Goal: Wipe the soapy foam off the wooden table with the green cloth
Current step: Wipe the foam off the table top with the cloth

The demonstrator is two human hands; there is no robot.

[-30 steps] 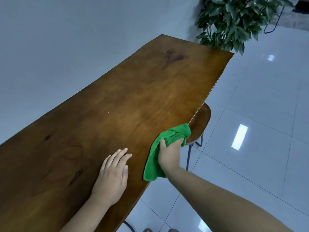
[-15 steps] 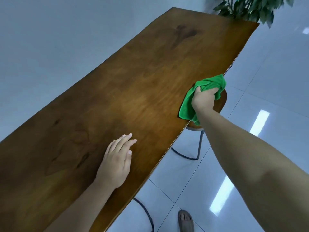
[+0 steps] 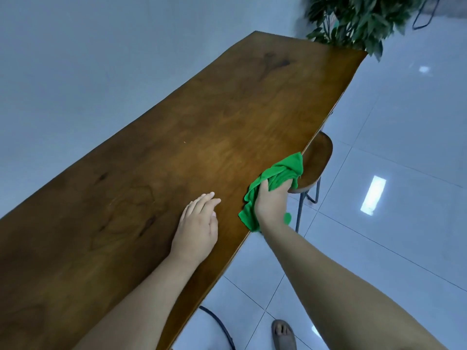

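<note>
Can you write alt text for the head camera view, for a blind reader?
A right hand grips a green cloth at the edge of a long wooden table; the left hand rests flat on it. A stool stands nearby.

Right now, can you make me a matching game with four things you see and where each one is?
Things:
1. green cloth
2. left hand
3. stool
4. plant

Places:
A. beyond the far end of the table
B. resting on the tabletop, fingers straight
C. bunched in the right hand at the table edge
D. partly tucked under the table edge

Pairs: 1-C, 2-B, 3-D, 4-A
</note>
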